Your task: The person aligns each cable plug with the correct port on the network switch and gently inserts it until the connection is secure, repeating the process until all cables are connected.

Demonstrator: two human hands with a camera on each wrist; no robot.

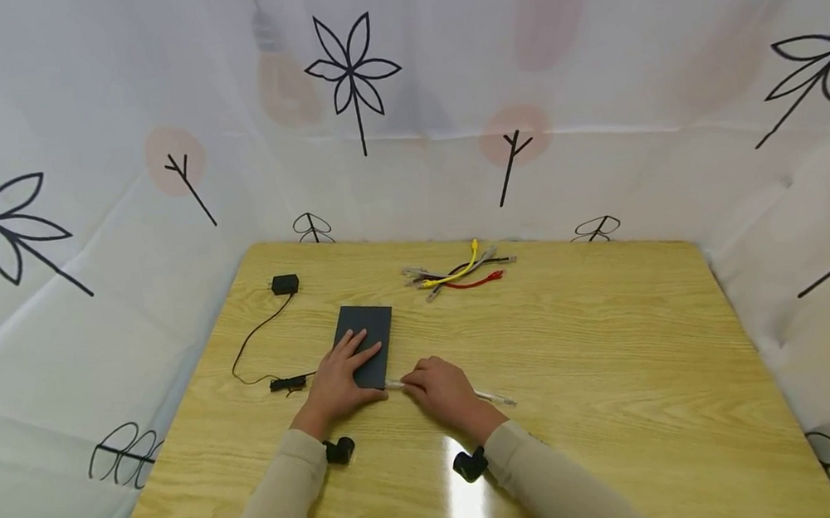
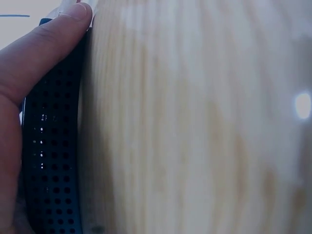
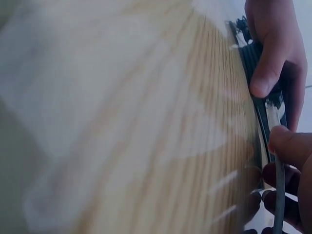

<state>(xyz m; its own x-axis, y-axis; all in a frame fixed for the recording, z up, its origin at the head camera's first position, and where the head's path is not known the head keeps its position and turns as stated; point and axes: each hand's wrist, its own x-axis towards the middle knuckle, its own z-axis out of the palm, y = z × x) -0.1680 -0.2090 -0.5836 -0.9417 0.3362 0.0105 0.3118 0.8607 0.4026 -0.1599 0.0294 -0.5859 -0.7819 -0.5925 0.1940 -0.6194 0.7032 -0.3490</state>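
White cable (image 1: 494, 397), slender, pinched by right hand (image 1: 438, 390), perforated flat box (image 1: 376, 319), left hand (image 1: 340, 381) spread atop

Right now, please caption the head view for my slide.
Left hand rests on dark box; right hand pinches pale cable.

dark slim box (image 1: 380, 326), lying flat | whitish cable (image 1: 494, 398), plug end at box's near-right corner

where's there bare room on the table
Widest: the table's right side, past the cable bundle and pale cable. Smaller: front left, between the adapter cord and left sleeve. Crowded: around the dark box, left grip and right grip.
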